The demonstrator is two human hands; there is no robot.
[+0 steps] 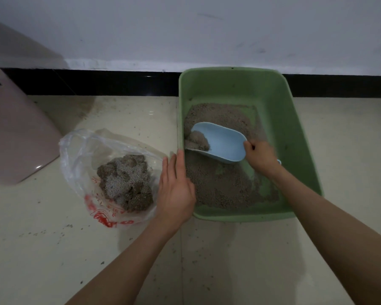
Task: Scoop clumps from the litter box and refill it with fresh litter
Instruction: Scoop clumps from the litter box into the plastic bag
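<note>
- Left hand [176,186]: fingers straight and relaxed, laid against the left rim of the green litter box [304,150], holding nothing.
- Clear plastic bag [79,155] with red print just left of the box on the tiled floor [42,249], heaped with grey-brown clumps [125,181].
- Right hand [261,158]: curled round the handle of a light blue scoop [222,142].
- Scoop inside the box over the litter [218,183], a clump [197,140] at its mouth by the left wall.
- Pinkish object [15,133] far left.

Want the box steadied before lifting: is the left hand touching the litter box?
Touching. The head view shows the left hand with straight fingers laid against the green litter box at its left rim.
</note>
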